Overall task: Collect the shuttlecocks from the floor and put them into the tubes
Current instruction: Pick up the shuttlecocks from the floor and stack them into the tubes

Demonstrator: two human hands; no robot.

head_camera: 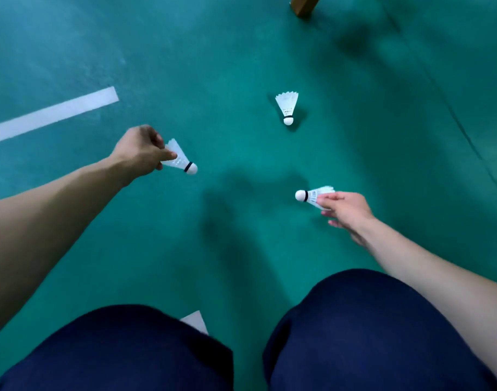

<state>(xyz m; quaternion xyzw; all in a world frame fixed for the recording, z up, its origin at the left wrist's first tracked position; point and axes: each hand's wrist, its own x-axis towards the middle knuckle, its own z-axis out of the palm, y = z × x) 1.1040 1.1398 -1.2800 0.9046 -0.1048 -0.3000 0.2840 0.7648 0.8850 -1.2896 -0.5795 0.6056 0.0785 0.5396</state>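
My left hand (141, 152) pinches the feather skirt of a white shuttlecock (181, 160), whose cork points right and down. My right hand (344, 211) pinches the feathers of a second white shuttlecock (310, 195), with its cork pointing left. A third white shuttlecock (287, 107) lies on the green floor ahead of both hands, cork toward me, touched by neither hand. No tube is in view.
The green court floor (213, 66) carries a white line (52, 114) at the left. A wooden leg (303, 5) stands at the top edge. My knees in dark blue shorts (368, 334) fill the bottom, with a white scrap (195, 320) between them.
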